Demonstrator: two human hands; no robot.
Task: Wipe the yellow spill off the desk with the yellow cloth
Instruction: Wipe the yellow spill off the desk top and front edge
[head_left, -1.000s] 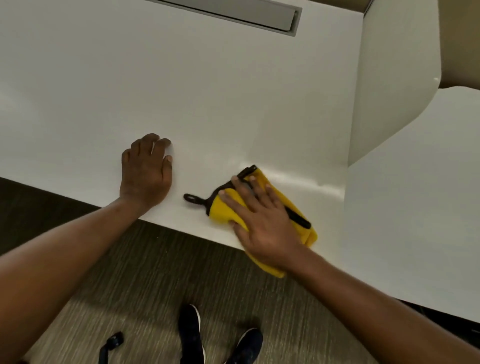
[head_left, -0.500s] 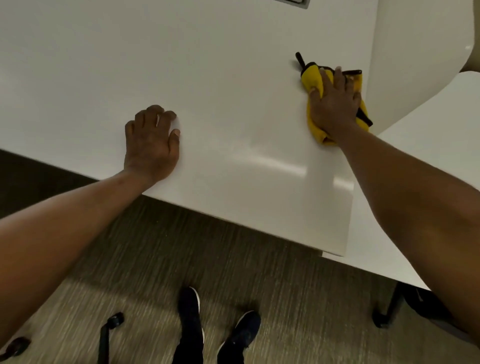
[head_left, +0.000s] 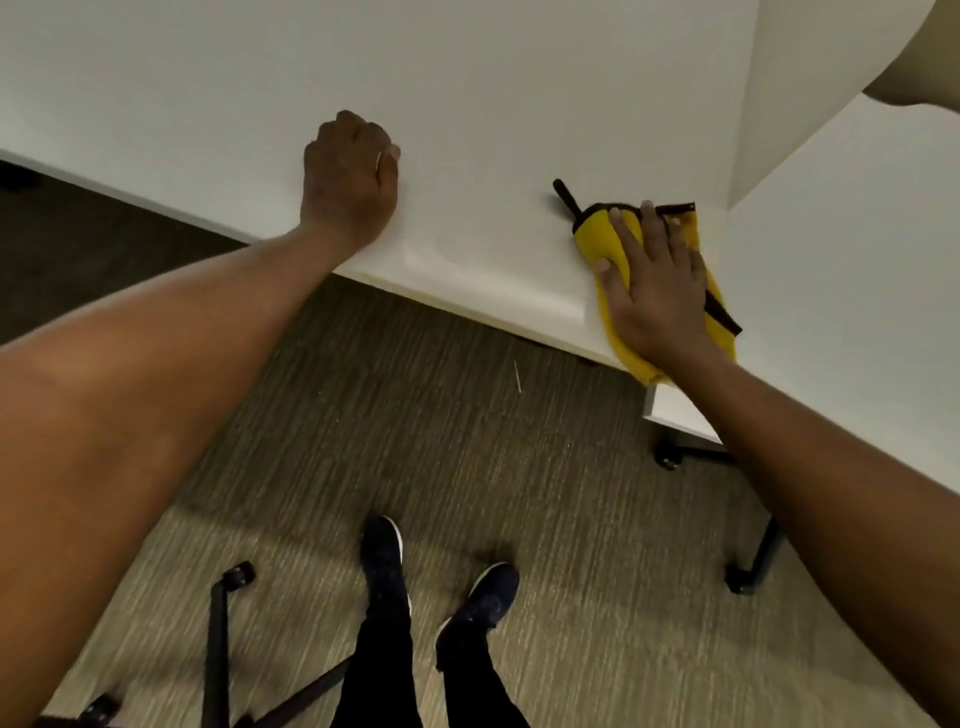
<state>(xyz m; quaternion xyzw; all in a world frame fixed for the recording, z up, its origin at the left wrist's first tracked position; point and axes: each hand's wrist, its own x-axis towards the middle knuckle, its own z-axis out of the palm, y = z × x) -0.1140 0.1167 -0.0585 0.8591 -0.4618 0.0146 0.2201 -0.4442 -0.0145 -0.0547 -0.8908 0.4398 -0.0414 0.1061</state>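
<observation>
The yellow cloth (head_left: 597, 236), edged in black with a black loop, lies at the near right corner of the white desk (head_left: 467, 93) and hangs a little over the front edge. My right hand (head_left: 657, 291) presses flat on top of it, fingers pointing away from me. Further left, my left hand (head_left: 350, 182) rests on the desk by the front edge with its fingers curled under and nothing in it. No yellow spill shows on the bare desk surface; whatever lies under the cloth is hidden.
A second white desk (head_left: 841, 291) adjoins on the right, behind a white divider panel (head_left: 810, 78). Below are carpet, my dark shoes (head_left: 384, 551), a black chair base (head_left: 223, 639) at lower left and castered desk legs (head_left: 748, 566) at right.
My right hand has pulled the cloth back from the far right of the desk to the near right corner. My left hand has stayed in place and curled its fingers.
</observation>
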